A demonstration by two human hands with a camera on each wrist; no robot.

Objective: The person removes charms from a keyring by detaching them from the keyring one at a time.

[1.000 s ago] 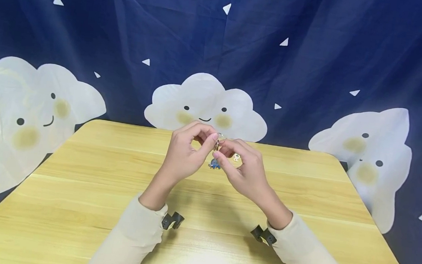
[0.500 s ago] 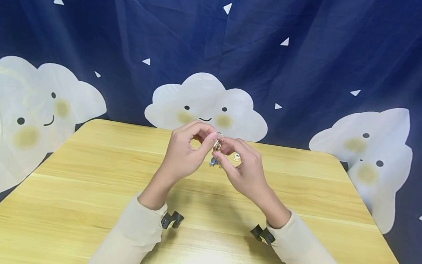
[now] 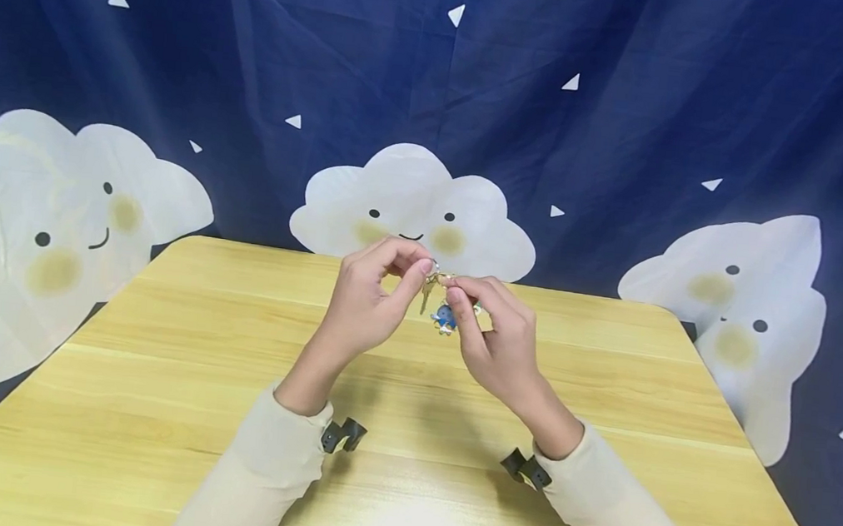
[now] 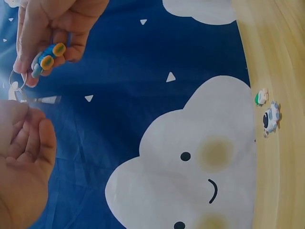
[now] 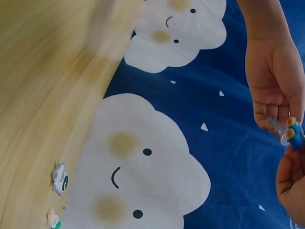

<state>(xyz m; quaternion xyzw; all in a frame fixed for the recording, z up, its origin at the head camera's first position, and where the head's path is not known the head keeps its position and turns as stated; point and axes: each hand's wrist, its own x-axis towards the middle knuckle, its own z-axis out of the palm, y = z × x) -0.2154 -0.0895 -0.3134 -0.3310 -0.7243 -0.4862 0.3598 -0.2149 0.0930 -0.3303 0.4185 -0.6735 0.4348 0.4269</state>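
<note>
A metal key ring is pinched between the thumb and fingertips of my left hand, above the far half of the table. From it hangs a metal key, which the left wrist view also shows as a pale key blade. My right hand pinches a small part close to the ring. Below its fingertips dangles a blue figurine charm, its orange feet showing in the right wrist view, where the charm lies close against the fingers. The exact link between charm and ring is too small to tell.
On the wooden table, near its far edge, lie a white-and-blue figurine and a smaller white-and-green figurine. Behind the table hangs a dark blue curtain printed with clouds.
My right hand has shifted a little to the right, and the blue charm has swung right with it. The key now hangs visibly apart from the charm. My left hand stays almost still.
</note>
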